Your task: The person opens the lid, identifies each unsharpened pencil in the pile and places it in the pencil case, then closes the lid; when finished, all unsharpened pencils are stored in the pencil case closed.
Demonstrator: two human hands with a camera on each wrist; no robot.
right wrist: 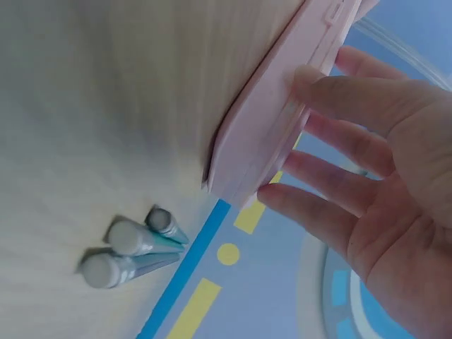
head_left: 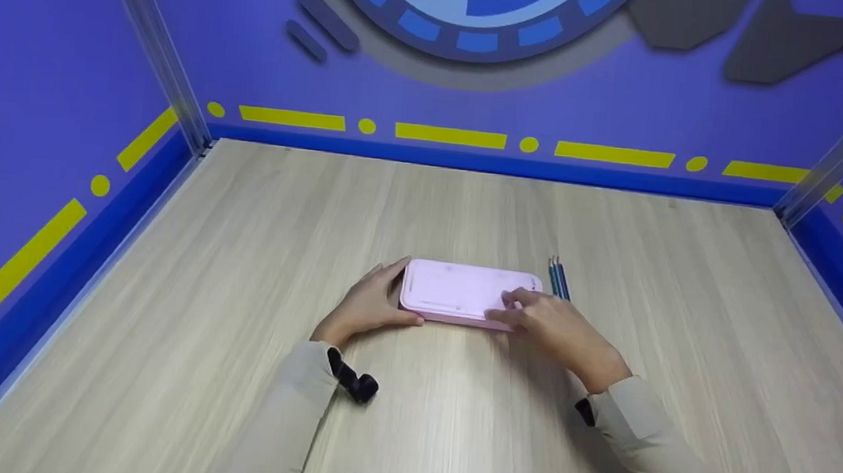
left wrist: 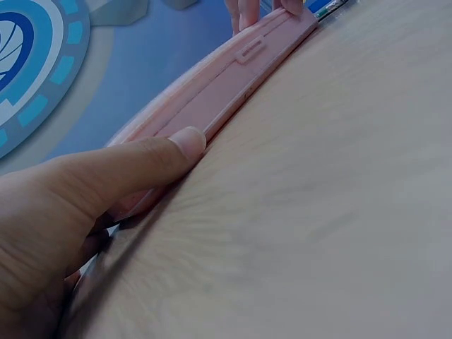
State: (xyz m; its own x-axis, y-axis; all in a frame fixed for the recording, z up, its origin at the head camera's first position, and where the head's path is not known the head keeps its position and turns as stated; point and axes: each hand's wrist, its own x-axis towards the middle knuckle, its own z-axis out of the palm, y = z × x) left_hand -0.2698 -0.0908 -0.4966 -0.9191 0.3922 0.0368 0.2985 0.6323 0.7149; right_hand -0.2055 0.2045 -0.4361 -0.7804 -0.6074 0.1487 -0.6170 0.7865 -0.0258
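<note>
A pink rectangular pencil case (head_left: 462, 289) lies flat on the table, its lid down and a small latch on the front side. My left hand (head_left: 371, 304) grips its left end, with the thumb (left wrist: 187, 145) along the front side and the fingers behind, mostly hidden. My right hand (head_left: 561, 330) touches the right part of the lid, its fingers fairly straight over the top. The right thumb (right wrist: 307, 81) rests at the front edge by the lid seam. Three pencils (head_left: 558, 279) with dark green-blue bodies lie just right of the case, partly behind the right hand.
The pale wood table (head_left: 240, 252) is bounded at the back and sides by blue panels (head_left: 462, 104) with yellow dashes. A black wrist camera (head_left: 361, 387) sticks out from the left sleeve. Metal posts (head_left: 158, 43) stand at the back corners.
</note>
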